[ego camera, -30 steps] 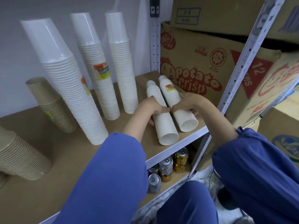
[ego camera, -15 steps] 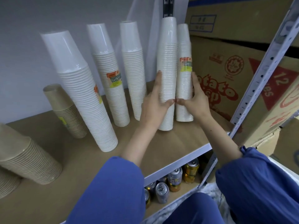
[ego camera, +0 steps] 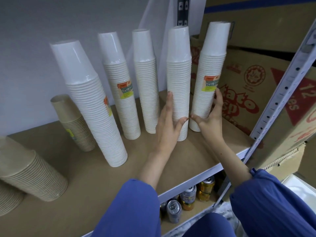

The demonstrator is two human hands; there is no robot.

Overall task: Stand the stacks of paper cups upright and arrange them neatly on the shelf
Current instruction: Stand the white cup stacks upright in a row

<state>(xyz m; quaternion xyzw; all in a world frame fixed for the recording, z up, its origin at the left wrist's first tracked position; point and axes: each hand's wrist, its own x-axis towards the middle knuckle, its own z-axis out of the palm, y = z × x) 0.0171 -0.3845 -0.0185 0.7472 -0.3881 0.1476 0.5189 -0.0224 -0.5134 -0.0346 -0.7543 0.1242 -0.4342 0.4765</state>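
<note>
Several white paper-cup stacks stand upright on the brown shelf (ego camera: 85,182). My left hand (ego camera: 168,124) wraps the lower part of one plain white stack (ego camera: 179,71). My right hand (ego camera: 211,113) grips the base of a labelled white stack (ego camera: 212,65) just to its right, a small gap between the two. Further left stand a plain stack (ego camera: 146,79), a labelled stack (ego camera: 118,79) and a wide, tall stack (ego camera: 89,100). A short brown stack (ego camera: 71,124) stands behind it. Two brown stacks (ego camera: 25,171) lie tilted at the far left.
Cardboard cartons (ego camera: 248,86) fill the shelf's right side, close to the labelled stack. A white metal upright (ego camera: 280,93) runs diagonally at the right. Drink cans (ego camera: 188,195) sit on the lower shelf. A grey wall backs the stacks.
Both stacks lay on their sides a second ago; I have stood them upright, then drawn them apart and set them down on the shelf, the right one nearer the cartons.
</note>
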